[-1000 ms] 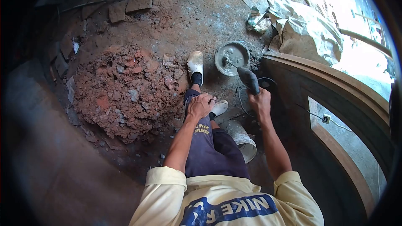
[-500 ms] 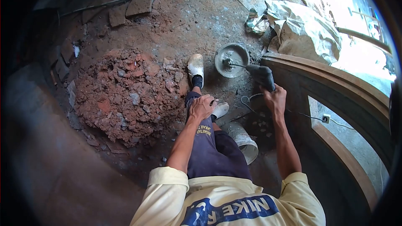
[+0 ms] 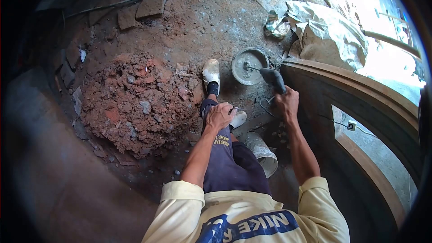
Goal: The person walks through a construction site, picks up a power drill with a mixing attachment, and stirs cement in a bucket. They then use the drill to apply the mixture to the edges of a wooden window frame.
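My right hand (image 3: 288,100) is closed around the grip of a dark power drill (image 3: 272,79). From its front a thin mixing rod (image 3: 254,68) runs down into a round bucket (image 3: 236,70) of wet grey cement (image 3: 249,58). My left hand (image 3: 219,116) rests on my bent knee, fingers curled; a thin dark object (image 3: 240,110) sticks out from them, too slim to name. A dark cord (image 3: 265,105) loops below the drill beside my right hand.
A large heap of reddish soil and rubble (image 3: 135,103) lies to the left. A whitish bucket (image 3: 261,150) is tipped over near my legs. On the right stands a wooden frame (image 3: 355,77), with a plug connection (image 3: 351,126) behind it. Crumpled sheeting (image 3: 330,36) lies beyond.
My right hand and the drill have shifted slightly left and toward the bucket. The cement's surface looks smoother and more spread out. My left hand stays on the knee.
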A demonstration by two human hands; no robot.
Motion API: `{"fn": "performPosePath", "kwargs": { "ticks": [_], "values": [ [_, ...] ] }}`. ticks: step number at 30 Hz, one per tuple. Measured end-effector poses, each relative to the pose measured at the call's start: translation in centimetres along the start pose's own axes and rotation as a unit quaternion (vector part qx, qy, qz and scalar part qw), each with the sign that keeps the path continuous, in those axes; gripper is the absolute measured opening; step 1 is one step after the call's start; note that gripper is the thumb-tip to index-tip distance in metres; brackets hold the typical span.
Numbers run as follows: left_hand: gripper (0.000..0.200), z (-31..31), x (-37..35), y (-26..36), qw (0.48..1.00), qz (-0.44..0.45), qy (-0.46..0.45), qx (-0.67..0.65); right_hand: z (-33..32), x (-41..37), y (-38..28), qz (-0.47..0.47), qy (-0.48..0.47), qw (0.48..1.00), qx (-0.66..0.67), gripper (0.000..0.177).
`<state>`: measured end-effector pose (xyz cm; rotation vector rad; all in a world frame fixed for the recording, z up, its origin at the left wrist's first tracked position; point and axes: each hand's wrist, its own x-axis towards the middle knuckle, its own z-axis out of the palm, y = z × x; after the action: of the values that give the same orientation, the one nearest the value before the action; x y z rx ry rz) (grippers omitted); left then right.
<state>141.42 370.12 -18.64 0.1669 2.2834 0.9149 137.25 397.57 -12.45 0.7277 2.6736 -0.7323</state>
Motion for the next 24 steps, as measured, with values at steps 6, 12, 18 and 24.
{"fn": "performPosePath", "kwargs": {
  "ticks": [6, 12, 18, 24],
  "values": [
    [0.031, -0.1, -0.3, 0.2, 0.999, 0.019, -0.011, -0.029, -6.2, -1.9, -0.5, 0.005, 0.007, 1.0, 0.029, 0.035],
    [0.031, 0.1, -0.1, -0.4, 1.0, 0.017, -0.008, -0.02, 2.0, -0.3, 3.7, 0.015, 0.038, 0.999, -0.006, 0.035],
    [0.029, 0.6, 0.3, 0.3, 0.999, 0.035, -0.007, -0.004, 2.4, 1.3, 3.3, -0.04, 0.024, 0.999, -0.022, 0.029],
    [0.025, 1.2, 0.4, 0.3, 0.992, 0.119, 0.02, -0.039, -5.9, -0.5, 0.9, -0.051, 0.004, 0.998, -0.027, 0.031]
  ]
}}
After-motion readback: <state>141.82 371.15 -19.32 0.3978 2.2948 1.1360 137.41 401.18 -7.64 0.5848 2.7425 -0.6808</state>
